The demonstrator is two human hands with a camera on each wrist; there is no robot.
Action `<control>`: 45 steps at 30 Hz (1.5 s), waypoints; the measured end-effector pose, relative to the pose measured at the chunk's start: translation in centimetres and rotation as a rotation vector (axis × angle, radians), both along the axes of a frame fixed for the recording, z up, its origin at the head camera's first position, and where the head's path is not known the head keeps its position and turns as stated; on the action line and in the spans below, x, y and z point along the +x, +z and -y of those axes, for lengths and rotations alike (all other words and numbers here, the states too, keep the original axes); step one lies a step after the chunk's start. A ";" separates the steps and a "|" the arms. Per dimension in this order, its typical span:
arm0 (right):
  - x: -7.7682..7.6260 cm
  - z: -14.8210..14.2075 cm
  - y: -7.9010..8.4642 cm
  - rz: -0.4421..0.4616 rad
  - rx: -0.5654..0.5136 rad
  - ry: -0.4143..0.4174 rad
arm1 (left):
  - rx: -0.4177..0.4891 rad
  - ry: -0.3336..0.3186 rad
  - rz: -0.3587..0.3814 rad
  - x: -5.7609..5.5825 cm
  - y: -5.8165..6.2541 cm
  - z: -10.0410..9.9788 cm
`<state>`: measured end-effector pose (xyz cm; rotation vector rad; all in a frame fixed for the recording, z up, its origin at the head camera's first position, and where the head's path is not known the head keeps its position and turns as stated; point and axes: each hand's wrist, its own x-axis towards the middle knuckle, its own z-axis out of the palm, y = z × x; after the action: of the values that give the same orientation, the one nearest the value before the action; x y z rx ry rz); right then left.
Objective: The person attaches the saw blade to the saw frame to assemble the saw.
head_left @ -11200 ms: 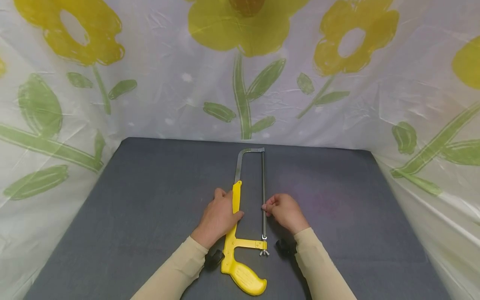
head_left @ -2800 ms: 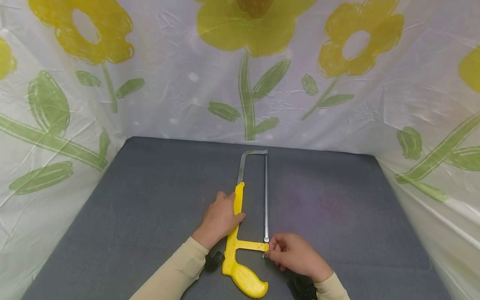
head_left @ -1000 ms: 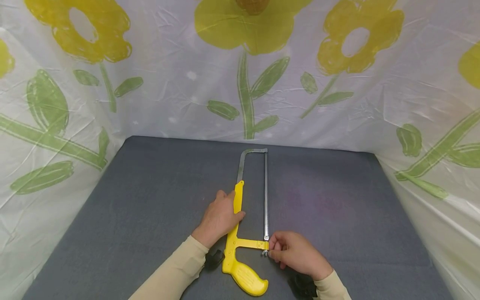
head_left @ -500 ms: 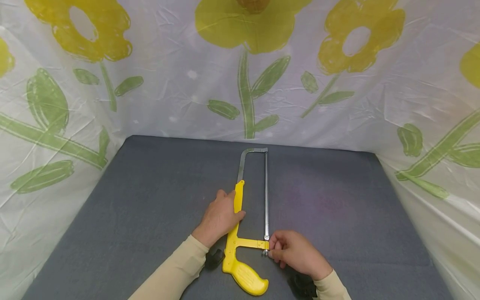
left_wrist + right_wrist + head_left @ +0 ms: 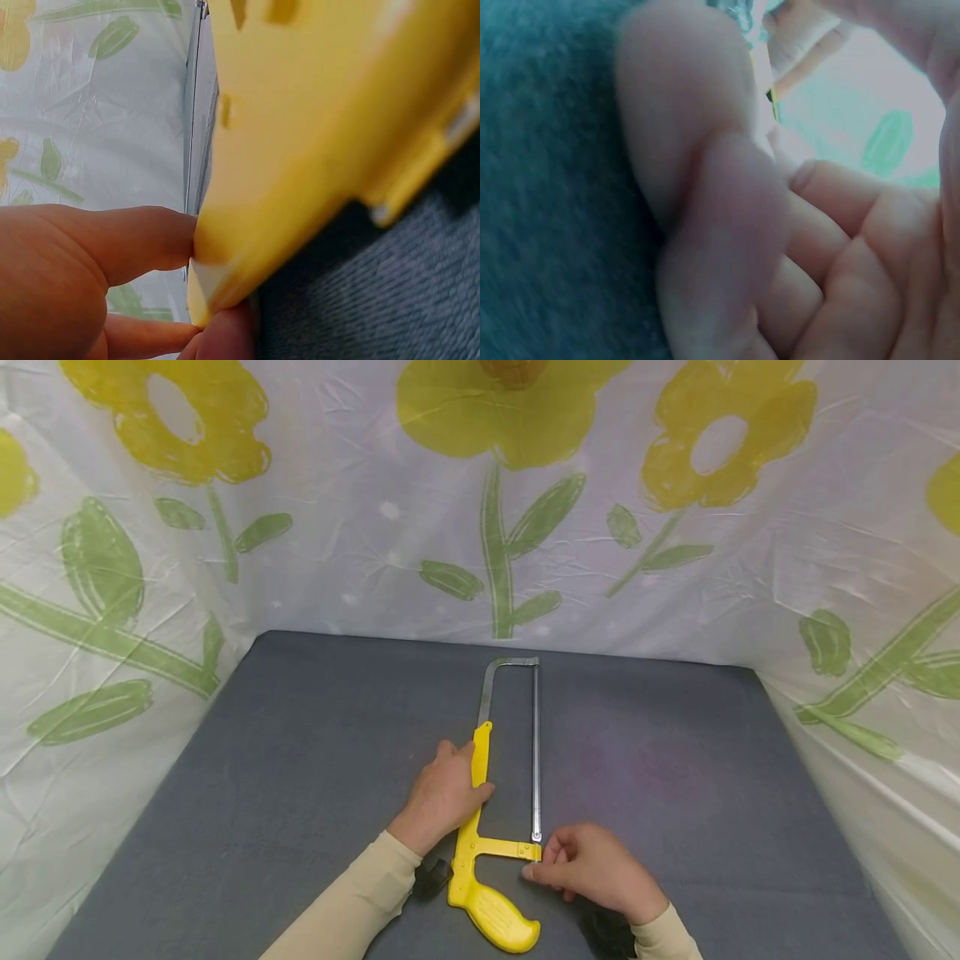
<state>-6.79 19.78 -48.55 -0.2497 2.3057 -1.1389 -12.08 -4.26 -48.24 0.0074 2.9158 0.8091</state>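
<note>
A hacksaw [image 5: 497,917] with a yellow frame and handle lies flat on the dark table, its handle toward the person. Its silver blade [image 5: 536,752] runs along the right side, between the bent metal frame end and the yellow crosspiece. The left hand [image 5: 442,793] grips the yellow upper frame between thumb and fingers; in the left wrist view, the fingers pinch the yellow frame [image 5: 292,150]. At the crosspiece's right end, the right hand [image 5: 592,868] pinches the wing nut with curled thumb and index finger, which hide it in the head view. Shiny metal shows blurred past the fingertips [image 5: 682,90] in the right wrist view.
A dark grey cloth covers the table [image 5: 337,710]. Behind it and on both sides hangs a pale curtain [image 5: 330,543] with yellow flowers and green leaves. Black wrist camera mounts [image 5: 432,878] sit under both wrists.
The right hand has moved from the blade's middle down to the wing nut. Its thumb has since shifted left over the nut, whose wings showed half a second ago. The left hand keeps its grip.
</note>
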 end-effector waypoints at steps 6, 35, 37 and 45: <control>0.3 0.8 0.2 -0.045 0.077 -0.058 | 0.004 0.000 -0.002 0.0 0.0 0.0; 0.1 0.6 -0.3 -0.046 -0.029 -0.007 | 0.014 0.007 -0.008 -0.1 -0.2 -0.1; 0.0 0.5 -0.3 -0.045 -0.040 0.003 | 0.016 0.008 -0.005 -0.1 -0.2 -0.1; -0.1 0.3 -0.4 -0.008 -0.031 0.009 | 0.012 0.006 0.002 -0.1 -0.2 -0.1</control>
<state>-6.86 19.47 -48.91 -0.2763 2.2933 -1.1716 -12.17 -4.19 -48.43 -0.0007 2.9104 0.8269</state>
